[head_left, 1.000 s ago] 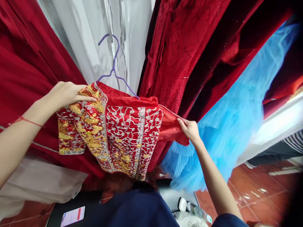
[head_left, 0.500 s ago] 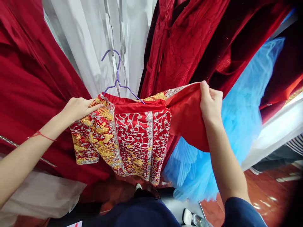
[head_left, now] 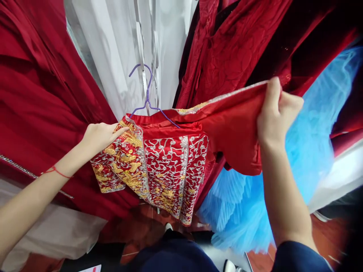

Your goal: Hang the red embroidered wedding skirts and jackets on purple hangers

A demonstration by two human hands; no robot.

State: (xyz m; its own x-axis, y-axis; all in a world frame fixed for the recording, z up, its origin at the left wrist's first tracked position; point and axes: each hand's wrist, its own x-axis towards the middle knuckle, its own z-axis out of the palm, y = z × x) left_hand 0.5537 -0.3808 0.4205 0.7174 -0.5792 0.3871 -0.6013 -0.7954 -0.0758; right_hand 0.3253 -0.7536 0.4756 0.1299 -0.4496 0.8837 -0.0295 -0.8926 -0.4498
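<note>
A red jacket (head_left: pixel 167 162) with gold and silver embroidery hangs in front of me on a purple wire hanger (head_left: pixel 148 85); the hanger's hook is free in the air. My left hand (head_left: pixel 100 138) pinches the jacket's left shoulder beside the collar, with the short embroidered sleeve (head_left: pixel 109 177) below it. Out to the right, my right hand (head_left: pixel 276 113) is closed on the edge of the jacket's front panel. That panel is pulled wide, showing its plain red satin lining (head_left: pixel 235 128). Folded red cloth (head_left: pixel 172 130) lies across the hanger inside.
Dark red gowns (head_left: pixel 36 94) hang on the left, white cloth (head_left: pixel 113 49) behind, and a red patterned dress (head_left: pixel 227 56) at the right. A blue tulle skirt (head_left: pixel 309 128) spreads down the right side. Reddish floor tiles (head_left: pixel 136 226) show below.
My right hand has moved right and slightly up, stretching the jacket's front panel farther open. My left hand keeps its hold, a little lower and to the right in view.
</note>
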